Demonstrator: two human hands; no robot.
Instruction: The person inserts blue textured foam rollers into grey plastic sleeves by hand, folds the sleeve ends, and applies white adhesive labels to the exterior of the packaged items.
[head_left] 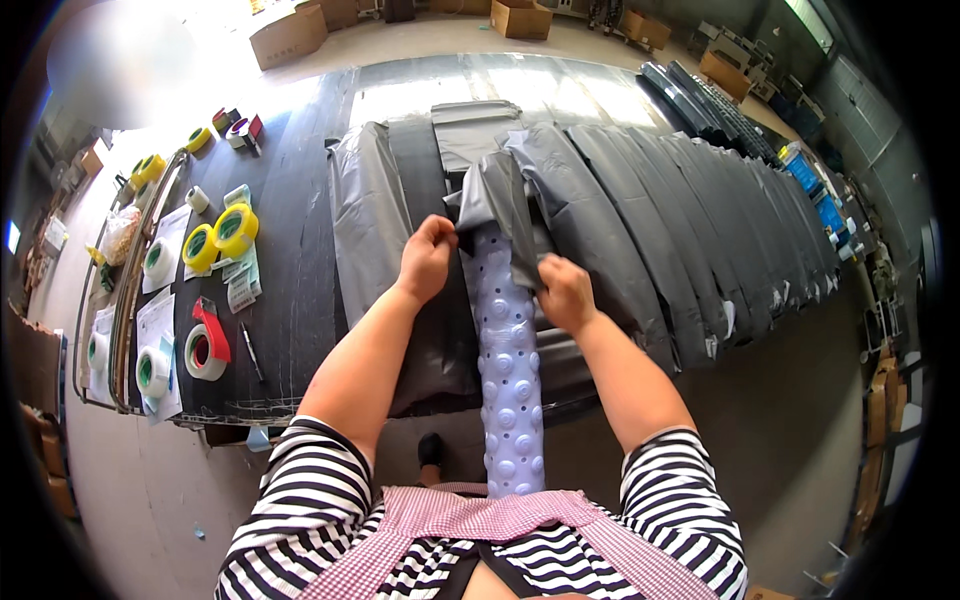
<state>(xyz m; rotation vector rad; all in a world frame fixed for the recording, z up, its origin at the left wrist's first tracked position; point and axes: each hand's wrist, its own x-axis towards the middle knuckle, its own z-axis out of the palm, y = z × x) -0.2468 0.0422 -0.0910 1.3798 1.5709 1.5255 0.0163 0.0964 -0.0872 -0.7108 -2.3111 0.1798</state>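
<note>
A long rolled lilac mat point(509, 390), with round suction-cup bumps and small holes, runs from the table edge toward my body. Its far end is inside the mouth of a grey plastic mailing bag point(492, 192). My left hand point(428, 262) is closed, pinching the left edge of the bag's mouth. At the right edge, my right hand point(567, 293) is also closed on the grey film. Another filled grey bag point(370, 190) lies left of the mat. To the right, a row of filled grey bags point(640, 220) lies side by side, overlapping.
On the left of the black table point(290, 290) are yellow tape rolls point(236, 229), a red tape dispenser point(208, 340), a pen point(252, 352) and paper sheets. Dark rolls point(690, 105) and blue bottles point(800, 168) stand at the far right. Cardboard boxes point(288, 37) sit on the floor beyond.
</note>
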